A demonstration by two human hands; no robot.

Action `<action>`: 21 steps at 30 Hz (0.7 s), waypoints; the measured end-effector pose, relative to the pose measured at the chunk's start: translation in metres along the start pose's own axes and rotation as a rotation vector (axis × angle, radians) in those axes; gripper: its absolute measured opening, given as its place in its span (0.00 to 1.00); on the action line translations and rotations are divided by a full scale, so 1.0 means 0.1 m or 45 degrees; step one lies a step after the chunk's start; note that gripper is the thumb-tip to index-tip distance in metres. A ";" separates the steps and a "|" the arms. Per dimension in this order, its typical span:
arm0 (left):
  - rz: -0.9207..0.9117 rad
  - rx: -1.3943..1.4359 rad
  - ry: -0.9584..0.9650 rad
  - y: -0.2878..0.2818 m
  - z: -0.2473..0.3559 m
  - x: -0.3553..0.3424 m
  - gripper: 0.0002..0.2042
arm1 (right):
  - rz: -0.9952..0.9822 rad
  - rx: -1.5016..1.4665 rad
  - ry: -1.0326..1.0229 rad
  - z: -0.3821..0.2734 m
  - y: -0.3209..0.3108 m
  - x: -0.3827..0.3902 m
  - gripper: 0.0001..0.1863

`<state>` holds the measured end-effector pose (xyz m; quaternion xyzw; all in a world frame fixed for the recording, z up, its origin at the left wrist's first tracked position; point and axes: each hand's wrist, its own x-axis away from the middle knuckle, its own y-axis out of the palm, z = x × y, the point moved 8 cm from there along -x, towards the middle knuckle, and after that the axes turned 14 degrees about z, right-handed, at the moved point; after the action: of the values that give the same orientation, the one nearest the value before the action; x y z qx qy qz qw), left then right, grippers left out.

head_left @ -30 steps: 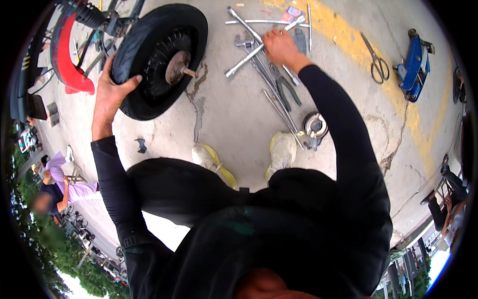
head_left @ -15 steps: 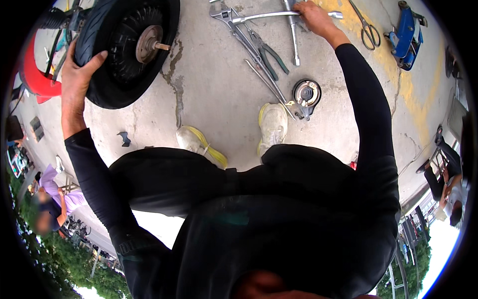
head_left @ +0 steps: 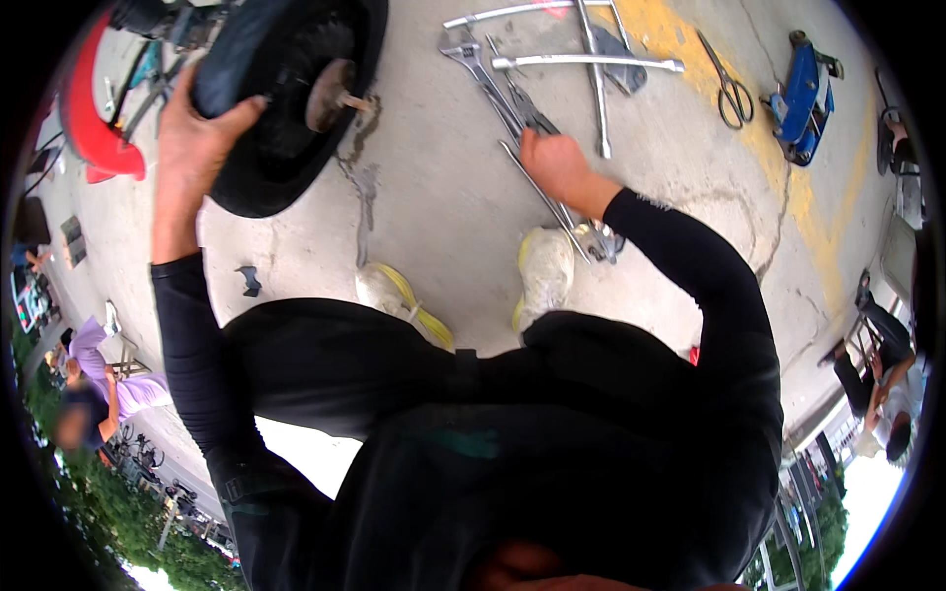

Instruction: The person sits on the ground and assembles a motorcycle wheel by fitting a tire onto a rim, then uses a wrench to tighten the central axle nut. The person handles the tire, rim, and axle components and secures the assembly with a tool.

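Note:
My left hand (head_left: 197,133) grips the black tire (head_left: 246,182) of a wheel with a hub and protruding axle (head_left: 325,97). My right hand (head_left: 557,163) is closed on the dark-handled pliers (head_left: 522,103) lying among tools on the concrete. Beside them are a long adjustable wrench (head_left: 473,64) and a thin rod (head_left: 522,167). Just beyond lie a cross-shaped lug wrench (head_left: 631,63), a straight bar (head_left: 503,15) and a dark flat piece (head_left: 626,79). A metal brake part (head_left: 601,244) is partly hidden by my right forearm.
A red-bodied two-wheeler (head_left: 89,118) stands at upper left. Scissors (head_left: 729,98) and a blue floor jack (head_left: 803,103) lie to the right, a small dark piece (head_left: 248,281) near my left forearm. People sit at the far left (head_left: 99,394) and far right (head_left: 882,384).
My right hand has let go of the cross wrench and come down toward me onto the pliers. The cross wrench lies shifted and turned. My left hand stays on the tire.

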<state>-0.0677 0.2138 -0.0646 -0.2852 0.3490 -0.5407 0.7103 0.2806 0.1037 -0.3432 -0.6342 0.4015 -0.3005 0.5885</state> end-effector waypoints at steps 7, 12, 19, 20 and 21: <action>-0.003 0.087 0.036 -0.08 0.15 0.03 0.36 | 0.054 0.375 -0.068 -0.13 0.17 0.12 0.07; -0.194 0.214 -0.092 -0.04 0.14 0.01 0.39 | 0.095 0.353 -0.131 -0.15 -0.05 0.16 0.05; -0.206 -0.014 0.104 0.10 -0.07 -0.05 0.48 | 0.032 0.293 -0.001 0.42 -0.29 -0.11 0.06; -0.201 -0.054 0.089 0.08 -0.15 -0.05 0.50 | -0.047 0.135 -0.019 0.31 -0.27 -0.09 0.07; -0.172 -0.078 0.028 0.05 -0.26 -0.06 0.51 | -0.126 -0.032 -0.042 0.10 -0.31 0.01 0.09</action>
<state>-0.0868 0.2199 -0.0827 -0.3236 0.3532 -0.5795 0.6593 0.2946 0.1078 -0.3136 -0.6655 0.3636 -0.3138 0.5713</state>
